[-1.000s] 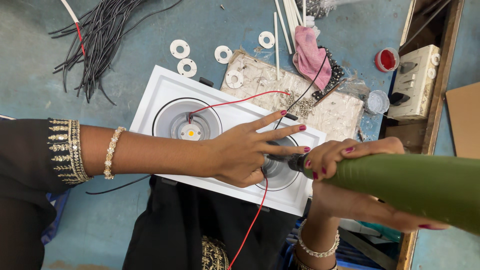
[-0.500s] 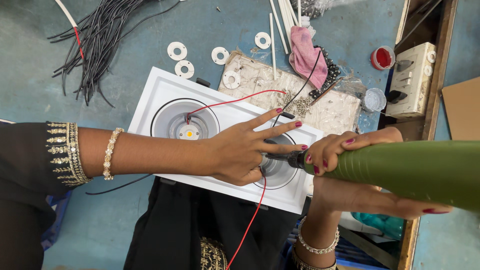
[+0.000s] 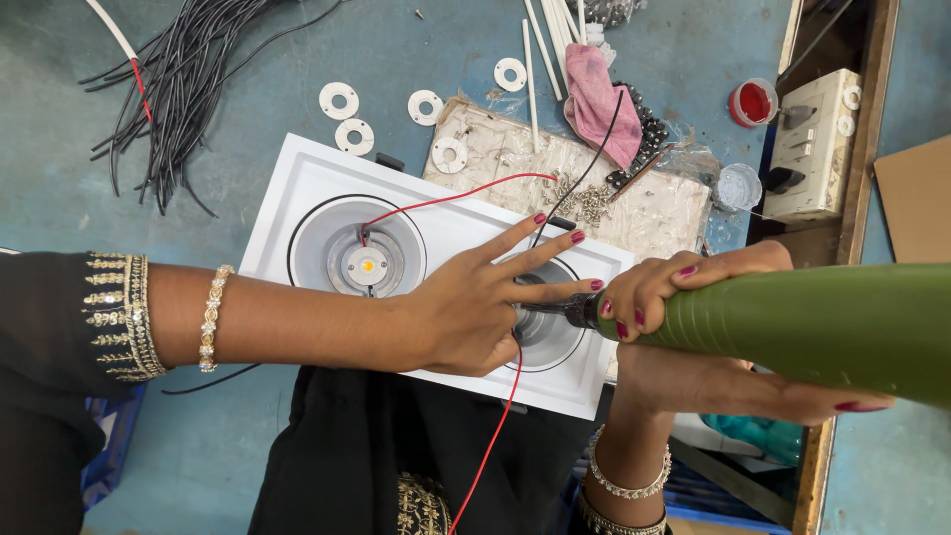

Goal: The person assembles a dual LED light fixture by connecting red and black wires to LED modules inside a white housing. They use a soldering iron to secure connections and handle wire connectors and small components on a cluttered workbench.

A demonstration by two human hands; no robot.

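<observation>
A white rectangular twin light housing (image 3: 297,188) lies on my lap and the blue table edge, with two round recesses. The left recess (image 3: 359,260) shows a small yellow LED chip and a red wire (image 3: 446,199) leading from it. My left hand (image 3: 485,302) lies flat over the right recess (image 3: 551,337), fingers spread, steadying the part inside. My right hand (image 3: 693,327) grips a green electric screwdriver (image 3: 822,327), whose dark tip (image 3: 555,309) points into the right recess beside my left fingertips.
A bundle of black cables (image 3: 188,69) lies at the top left. White washers (image 3: 340,100), white tubes (image 3: 540,50), a pink cloth (image 3: 599,99), a plastic-covered tray (image 3: 634,198) of screws, a red cap (image 3: 753,101) and a cream switch box (image 3: 812,144) lie behind the housing.
The hands and screwdriver stay at the right recess with almost no movement; the view has shifted slightly.
</observation>
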